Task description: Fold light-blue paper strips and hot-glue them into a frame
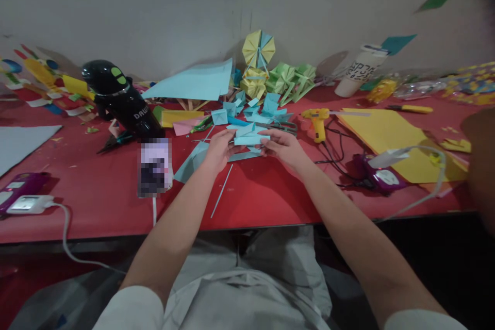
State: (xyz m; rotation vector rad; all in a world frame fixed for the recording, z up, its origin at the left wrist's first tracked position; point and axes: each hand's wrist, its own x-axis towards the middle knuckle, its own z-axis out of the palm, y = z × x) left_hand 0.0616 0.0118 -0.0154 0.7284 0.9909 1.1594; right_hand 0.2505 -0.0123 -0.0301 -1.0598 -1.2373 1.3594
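Note:
Between my two hands, just above the red table, is a folded piece of light blue paper (252,140). My left hand (221,150) pinches its left end, fingers closed on it. On the other end, my right hand (283,145) grips the same paper between thumb and fingers. More blue paper (195,157) lies flat beneath and to the left of my left hand. A thin paper strip (221,191) rests on the table in front. Several folded blue paper pieces (270,105) are heaped just behind my hands. The undersides of my fingers are partly hidden.
A yellow glue gun (319,121) with a black cable lies right of my hands, near yellow paper sheets (386,139) and a purple power socket (381,175). Left are a phone (155,167) and a black bottle (124,100). Folded paper fans (258,49) and a cup (358,72) stand behind.

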